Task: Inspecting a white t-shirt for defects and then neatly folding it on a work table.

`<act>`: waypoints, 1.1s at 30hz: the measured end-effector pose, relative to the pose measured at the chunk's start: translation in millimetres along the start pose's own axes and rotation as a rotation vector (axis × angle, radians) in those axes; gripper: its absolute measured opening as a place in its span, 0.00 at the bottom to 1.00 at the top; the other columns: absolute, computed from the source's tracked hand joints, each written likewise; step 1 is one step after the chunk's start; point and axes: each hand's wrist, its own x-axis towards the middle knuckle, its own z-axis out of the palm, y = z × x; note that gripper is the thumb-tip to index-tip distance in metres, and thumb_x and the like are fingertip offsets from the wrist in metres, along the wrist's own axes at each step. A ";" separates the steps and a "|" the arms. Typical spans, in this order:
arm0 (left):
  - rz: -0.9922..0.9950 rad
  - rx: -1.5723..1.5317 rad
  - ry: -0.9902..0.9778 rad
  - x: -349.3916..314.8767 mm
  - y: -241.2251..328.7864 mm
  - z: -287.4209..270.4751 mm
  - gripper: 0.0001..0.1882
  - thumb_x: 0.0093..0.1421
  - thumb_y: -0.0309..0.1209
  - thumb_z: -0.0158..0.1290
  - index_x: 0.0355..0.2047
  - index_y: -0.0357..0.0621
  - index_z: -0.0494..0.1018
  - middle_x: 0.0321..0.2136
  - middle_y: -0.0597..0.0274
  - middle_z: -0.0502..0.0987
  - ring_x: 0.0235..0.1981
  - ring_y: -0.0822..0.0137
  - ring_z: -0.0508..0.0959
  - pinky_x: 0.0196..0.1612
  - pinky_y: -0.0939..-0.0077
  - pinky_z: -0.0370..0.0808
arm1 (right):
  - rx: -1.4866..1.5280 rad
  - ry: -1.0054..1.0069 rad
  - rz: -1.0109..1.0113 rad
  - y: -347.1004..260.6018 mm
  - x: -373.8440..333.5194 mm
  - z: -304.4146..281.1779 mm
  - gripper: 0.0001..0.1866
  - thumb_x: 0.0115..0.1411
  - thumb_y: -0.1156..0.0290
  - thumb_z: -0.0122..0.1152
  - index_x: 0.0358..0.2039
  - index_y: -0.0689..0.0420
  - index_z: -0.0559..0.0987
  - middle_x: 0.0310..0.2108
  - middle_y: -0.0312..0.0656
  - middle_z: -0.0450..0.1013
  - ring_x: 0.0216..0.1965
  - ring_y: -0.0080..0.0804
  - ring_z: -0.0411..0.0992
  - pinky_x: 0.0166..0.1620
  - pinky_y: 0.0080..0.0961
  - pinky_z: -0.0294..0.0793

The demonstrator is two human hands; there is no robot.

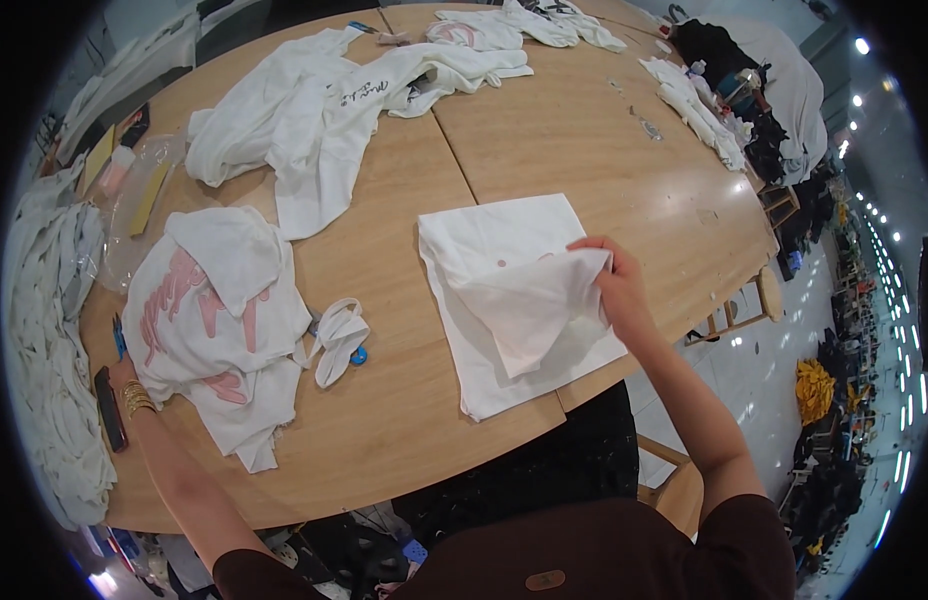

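Note:
A white garment (504, 290) lies partly folded on the wooden table (404, 400) in front of me. My right hand (609, 275) grips its right edge and has a flap folded over toward the middle. My left hand (134, 385), with a gold bracelet at the wrist, is mostly hidden under a heap of white cloth with pink print (209, 320) at the table's left edge; what it holds is hidden.
A narrow white strip of cloth (336, 335) lies beside a small blue object (358, 355). More white garments (314, 110) are spread across the far side. A dark phone (109, 408), plastic bags (134, 200) and stacked white cloth (49, 330) sit at the left. Chairs stand at the right.

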 end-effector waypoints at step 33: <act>0.115 -1.273 0.115 -266.7 67.9 -125.1 0.08 0.59 0.34 0.49 0.34 0.44 0.72 0.34 0.66 0.75 0.35 0.76 0.73 0.38 0.80 0.64 | -1.100 -0.528 -0.322 40.6 30.6 -1.2 0.22 0.46 0.63 0.62 0.40 0.60 0.73 0.35 0.44 0.69 0.39 0.41 0.67 0.44 0.37 0.64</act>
